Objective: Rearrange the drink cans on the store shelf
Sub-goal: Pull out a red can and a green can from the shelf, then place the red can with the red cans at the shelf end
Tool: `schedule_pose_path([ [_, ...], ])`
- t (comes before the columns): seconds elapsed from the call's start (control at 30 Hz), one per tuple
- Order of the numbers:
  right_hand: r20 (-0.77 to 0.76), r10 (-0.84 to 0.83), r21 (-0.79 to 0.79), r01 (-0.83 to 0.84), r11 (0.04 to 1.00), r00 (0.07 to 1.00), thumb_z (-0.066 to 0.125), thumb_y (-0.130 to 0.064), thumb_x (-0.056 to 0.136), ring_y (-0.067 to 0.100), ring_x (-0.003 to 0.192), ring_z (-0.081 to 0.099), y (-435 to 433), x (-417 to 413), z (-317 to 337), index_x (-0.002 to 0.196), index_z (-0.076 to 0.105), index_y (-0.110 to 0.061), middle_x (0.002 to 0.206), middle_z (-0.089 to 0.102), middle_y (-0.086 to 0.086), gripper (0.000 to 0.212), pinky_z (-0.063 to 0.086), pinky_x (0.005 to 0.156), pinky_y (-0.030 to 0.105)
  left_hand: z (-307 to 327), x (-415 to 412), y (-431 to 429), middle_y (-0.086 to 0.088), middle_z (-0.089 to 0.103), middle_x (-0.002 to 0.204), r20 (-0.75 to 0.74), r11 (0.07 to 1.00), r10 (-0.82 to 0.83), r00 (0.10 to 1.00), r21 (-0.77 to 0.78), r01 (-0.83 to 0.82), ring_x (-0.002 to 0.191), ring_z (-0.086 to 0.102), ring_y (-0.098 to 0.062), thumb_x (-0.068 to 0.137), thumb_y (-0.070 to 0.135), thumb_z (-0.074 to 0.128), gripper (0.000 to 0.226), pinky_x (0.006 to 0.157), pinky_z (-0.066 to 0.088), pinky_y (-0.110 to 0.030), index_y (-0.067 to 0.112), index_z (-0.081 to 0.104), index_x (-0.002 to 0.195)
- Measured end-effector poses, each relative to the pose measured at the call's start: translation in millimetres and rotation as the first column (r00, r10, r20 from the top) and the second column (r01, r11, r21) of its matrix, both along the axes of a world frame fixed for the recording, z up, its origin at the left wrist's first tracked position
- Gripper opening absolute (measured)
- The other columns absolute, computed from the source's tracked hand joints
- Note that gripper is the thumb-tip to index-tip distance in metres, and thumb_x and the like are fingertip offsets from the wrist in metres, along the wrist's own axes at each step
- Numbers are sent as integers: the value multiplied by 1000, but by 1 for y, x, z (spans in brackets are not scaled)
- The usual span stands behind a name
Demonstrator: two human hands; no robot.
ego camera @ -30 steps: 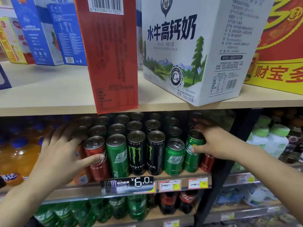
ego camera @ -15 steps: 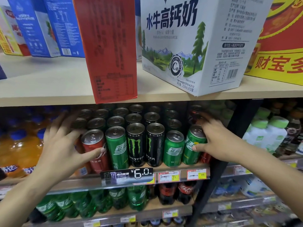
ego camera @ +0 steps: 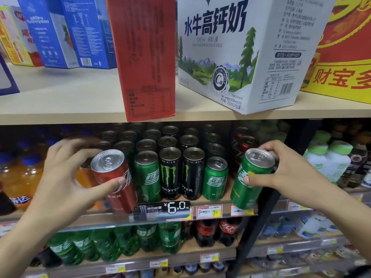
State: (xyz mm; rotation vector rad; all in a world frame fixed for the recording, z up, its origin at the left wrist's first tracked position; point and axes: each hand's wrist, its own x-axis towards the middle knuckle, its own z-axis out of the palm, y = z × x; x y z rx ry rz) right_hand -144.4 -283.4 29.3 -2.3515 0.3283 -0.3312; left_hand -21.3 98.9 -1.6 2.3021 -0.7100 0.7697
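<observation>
My left hand (ego camera: 66,177) grips a red cola can (ego camera: 113,177), tilted toward me at the left end of the can row. At the right end my right hand (ego camera: 281,173) holds a green soda can (ego camera: 251,177), also tilted and pulled out past the shelf edge. Between them stand a green can (ego camera: 147,175), two black Monster cans (ego camera: 170,173) and another green can (ego camera: 215,177) in the front row. More cans fill the rows behind, seen only by their tops.
The can shelf (ego camera: 200,203) carries price tags, one reading 6.0 (ego camera: 176,207). Large cartons, among them a white milk box (ego camera: 241,53), stand on the shelf above. Orange soda bottles (ego camera: 22,173) are at left, green-capped bottles (ego camera: 329,161) at right, green and cola bottles below.
Both hands have closed on their cans and pulled them forward off the row, tilting them toward me. The camera view has dropped slightly.
</observation>
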Motion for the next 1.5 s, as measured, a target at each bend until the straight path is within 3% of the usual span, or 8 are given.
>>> schedule_pose_path([
  [0.07,27,38,125,-41,991,999,94,-24,58,10,88,71,5,-3,3,101,58,-25,90,77,-8,56,50,77,30,2,-7,1,25,59,111,-70,998,-45,997,-52,42,114,39,14,58,69,69,59,96,26,-6,31,65,103],
  [0.23,104,111,270,-135,953,988,94,-17,55,10,85,75,33,-1,5,101,65,-21,92,79,-8,54,52,76,26,1,-23,0,21,70,107,-302,948,-193,934,-301,98,100,63,-3,58,64,75,59,83,48,-34,31,64,107],
  [0.33,166,162,291,-205,935,973,94,-26,51,10,91,74,57,3,3,101,67,-27,96,79,-10,57,53,83,31,2,-32,-1,17,71,105,-310,918,-227,923,-385,96,97,65,-4,63,60,74,52,78,48,-28,30,65,104],
  [0.53,251,308,295,-375,879,918,94,-13,57,2,95,70,106,18,1,102,70,-27,100,76,-11,53,53,81,14,1,-42,13,11,72,106,-325,859,-238,915,-510,42,97,68,-10,68,55,73,46,75,52,-21,32,66,107],
  [0.6,269,330,243,-395,886,905,96,-19,55,-1,96,68,124,27,2,104,70,-27,104,74,-10,55,49,81,9,2,-45,20,12,72,108,-314,843,-244,918,-536,41,99,68,-11,68,52,74,48,75,53,-18,31,66,110],
  [0.8,259,428,146,-473,869,866,94,-38,56,6,97,68,169,66,7,104,69,-31,104,74,-11,55,53,91,35,3,-53,38,3,73,109,-305,808,-253,918,-589,27,101,69,-16,67,49,75,48,81,58,-32,30,67,111],
  [1.17,109,505,-145,-489,860,856,90,-42,60,-12,89,59,211,121,3,103,69,-30,98,71,-17,50,41,68,0,-16,-60,61,9,73,112,-348,836,-190,918,-547,-34,104,67,-16,68,48,77,45,89,53,-51,35,66,110],
  [1.5,31,454,-258,-432,864,890,89,-42,64,9,86,55,215,136,-7,106,66,-26,91,61,-15,50,39,64,8,-32,-59,64,13,72,112,-377,853,-197,905,-520,-31,106,65,-12,67,50,78,46,88,51,-41,37,66,109],
])
